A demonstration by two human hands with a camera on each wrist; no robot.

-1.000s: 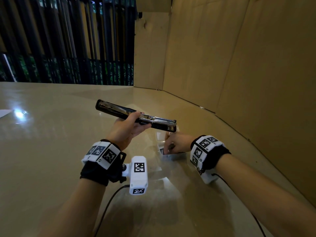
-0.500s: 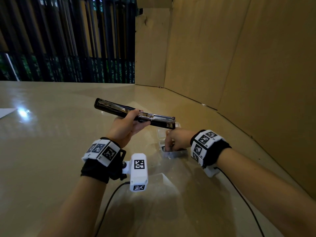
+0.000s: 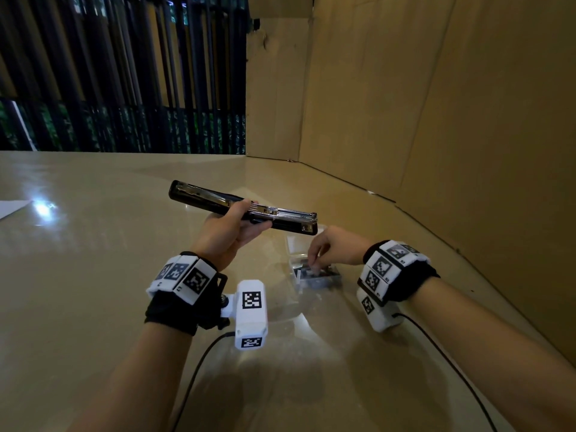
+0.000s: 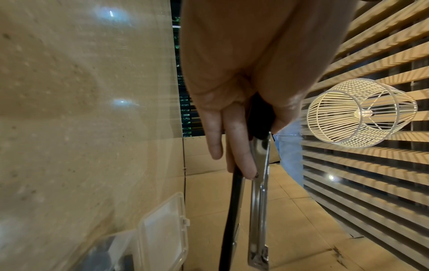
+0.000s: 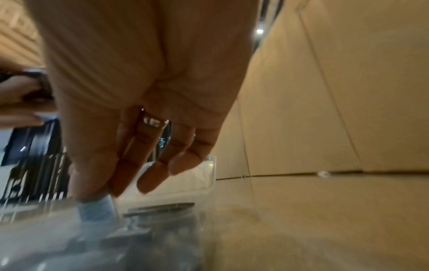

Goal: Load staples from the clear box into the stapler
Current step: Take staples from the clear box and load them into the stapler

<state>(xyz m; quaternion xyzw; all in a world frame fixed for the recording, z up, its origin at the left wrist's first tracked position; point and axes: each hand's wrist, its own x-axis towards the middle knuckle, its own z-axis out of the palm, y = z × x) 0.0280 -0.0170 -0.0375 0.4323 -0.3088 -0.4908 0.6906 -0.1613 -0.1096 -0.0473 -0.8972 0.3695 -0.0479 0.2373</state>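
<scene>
My left hand (image 3: 249, 221) grips a black stapler (image 3: 199, 196) by its middle and holds it level above the table. The stapler is swung open, and its metal magazine (image 3: 290, 213) points right. In the left wrist view my left hand (image 4: 262, 146) wraps the black body, with the magazine (image 4: 258, 201) sticking out past it. The clear box (image 3: 333, 275) lies on the table with its lid (image 3: 294, 244) open. Dark staple strips (image 5: 160, 207) lie inside. My right hand (image 3: 314, 265) reaches down into the box with its fingertips (image 5: 144, 185) bunched together. Blur hides whether they pinch a strip.
Cardboard walls (image 3: 436, 120) close off the right side and the far corner. A white sheet (image 3: 11, 207) lies at the table's far left edge. Cables (image 3: 199, 363) run from both wrist cameras toward me. The clear lid (image 4: 162, 229) lies just below the stapler's tip.
My right hand stays in the clear box, and its wrist has lifted a little and shifted right. My left hand keeps the open stapler nearly still.
</scene>
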